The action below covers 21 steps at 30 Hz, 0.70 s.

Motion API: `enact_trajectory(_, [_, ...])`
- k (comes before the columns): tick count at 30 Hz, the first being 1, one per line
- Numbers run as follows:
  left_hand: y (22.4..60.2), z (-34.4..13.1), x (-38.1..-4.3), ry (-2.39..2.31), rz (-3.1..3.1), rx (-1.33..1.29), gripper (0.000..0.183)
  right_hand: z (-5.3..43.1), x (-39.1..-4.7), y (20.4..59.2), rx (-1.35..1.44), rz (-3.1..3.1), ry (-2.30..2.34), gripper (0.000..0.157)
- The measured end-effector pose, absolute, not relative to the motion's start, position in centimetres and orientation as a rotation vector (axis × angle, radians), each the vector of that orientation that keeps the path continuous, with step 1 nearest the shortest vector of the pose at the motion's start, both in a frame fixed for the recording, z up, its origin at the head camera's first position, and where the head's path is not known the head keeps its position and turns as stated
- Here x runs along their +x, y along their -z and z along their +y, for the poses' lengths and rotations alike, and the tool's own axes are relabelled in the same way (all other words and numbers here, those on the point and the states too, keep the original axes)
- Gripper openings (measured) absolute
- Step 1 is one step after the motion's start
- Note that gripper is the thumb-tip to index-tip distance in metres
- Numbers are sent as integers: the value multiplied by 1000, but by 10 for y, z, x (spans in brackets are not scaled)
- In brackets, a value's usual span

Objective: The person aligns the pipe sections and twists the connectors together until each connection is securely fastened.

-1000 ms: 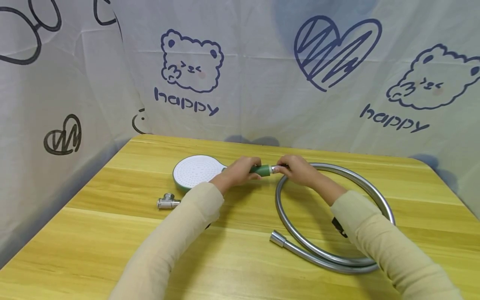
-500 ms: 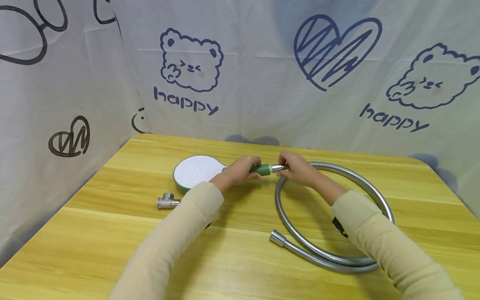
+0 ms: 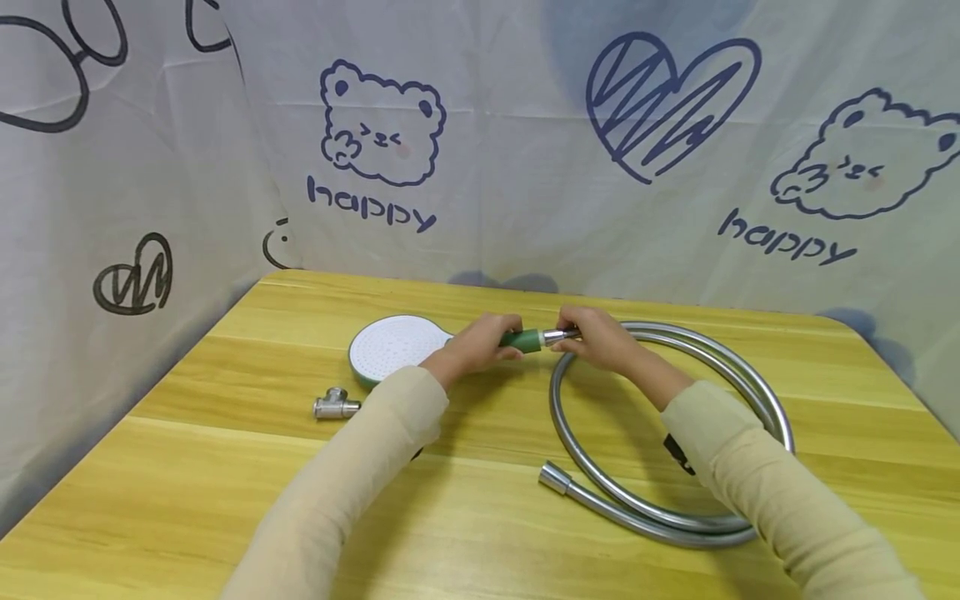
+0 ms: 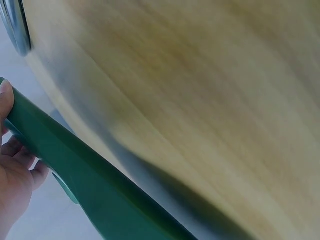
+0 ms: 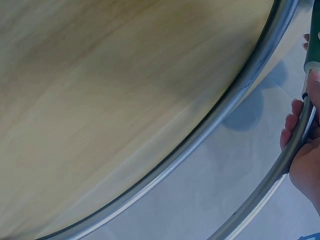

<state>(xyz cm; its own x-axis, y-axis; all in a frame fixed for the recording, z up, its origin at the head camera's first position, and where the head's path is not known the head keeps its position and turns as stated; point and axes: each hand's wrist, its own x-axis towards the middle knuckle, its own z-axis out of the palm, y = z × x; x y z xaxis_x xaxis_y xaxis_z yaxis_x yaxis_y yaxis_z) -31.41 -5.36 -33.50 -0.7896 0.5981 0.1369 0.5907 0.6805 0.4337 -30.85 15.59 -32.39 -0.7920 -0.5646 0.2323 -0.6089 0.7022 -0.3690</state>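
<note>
In the head view, my left hand (image 3: 476, 343) grips the green handle of a shower head (image 3: 397, 346), whose round white spray face is turned up. The green handle (image 4: 85, 160) crosses the left wrist view, with fingers wrapped around its far end. My right hand (image 3: 596, 337) holds the shower hose (image 5: 257, 200) just behind its metal end fitting (image 3: 553, 337). That fitting meets the pale ring at the handle's tip. Thumb and fingers curl around the hose in the right wrist view. The rest of the hose lies coiled, partly hidden under the right forearm.
The hose's other metal end (image 3: 555, 477) lies loose on the wooden table (image 3: 465, 533). A small chrome T-shaped valve (image 3: 335, 406) lies left of the left forearm. White cloth (image 3: 525, 208) with drawings hangs behind the table and along its left side.
My right fingers have slid back from the joint onto the hose, baring the metal fitting. The hose's far strands have spread apart. My left hand stays put on the handle.
</note>
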Motion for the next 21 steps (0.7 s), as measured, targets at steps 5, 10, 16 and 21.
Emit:
enact_trajectory(5, [337,-53,-313,-753,2864,1004,22,156,-308,324,977,-2822,-649,14])
enact_trajectory(10, [338,-53,-312,-756,2864,983,23,154,-308,324,980,-2834,-615,16])
enact_trajectory(16, [338,-53,-311,-766,2854,946,25,154,-310,325,989,-2823,-558,20])
enact_trajectory(21, [338,-53,-310,-786,2866,922,28,153,-311,327,1003,-2806,-580,22])
